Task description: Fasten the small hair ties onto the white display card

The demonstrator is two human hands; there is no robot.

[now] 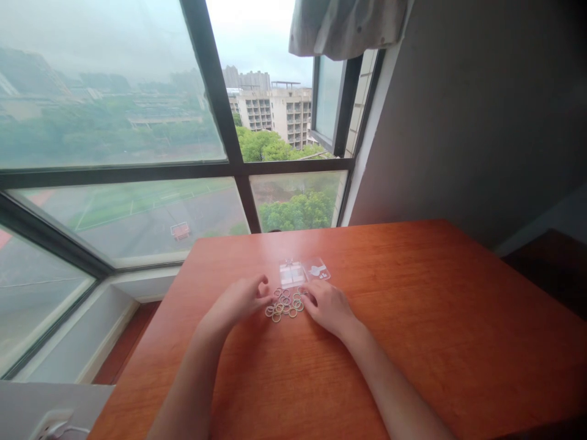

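On the glossy reddish-brown wooden table, a loose cluster of small, pale, thin round rings lies flat and overlapping between the hands; being circular, they show no long axis. The left hand, thumb and forefinger apart, is at their left edge. The right hand curls over their right edge; whether it pinches one I cannot tell. Just beyond, a clear rectangular plastic case lies flat, near a transparent panel bearing whitish pieces.

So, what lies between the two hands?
In the head view, a cluster of small rings lies on the table between the left hand and the right hand.
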